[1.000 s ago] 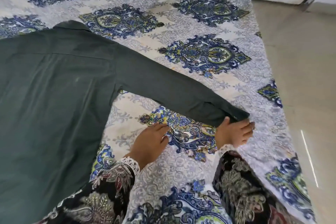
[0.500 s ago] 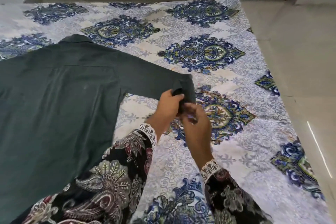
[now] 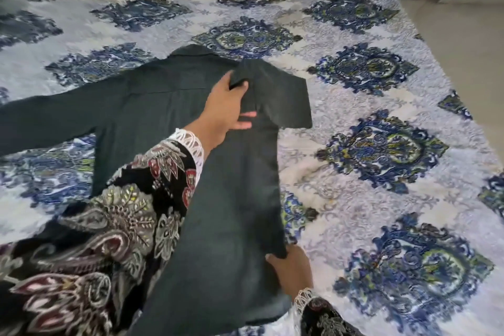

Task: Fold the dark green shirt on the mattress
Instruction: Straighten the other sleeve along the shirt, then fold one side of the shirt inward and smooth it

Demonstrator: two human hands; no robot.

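The dark green shirt (image 3: pixel 169 106) lay flat across the middle of the mattress (image 3: pixel 368 123), its collar toward the far edge and one sleeve stretched toward the left edge. The other sleeve was doubled back over the body near the collar. The left hand (image 3: pixel 226 106) pinched that sleeve's cuff between thumb and fingers. The right hand (image 3: pixel 293 267), near the mattress's near edge, was closed on the shirt's right side edge.
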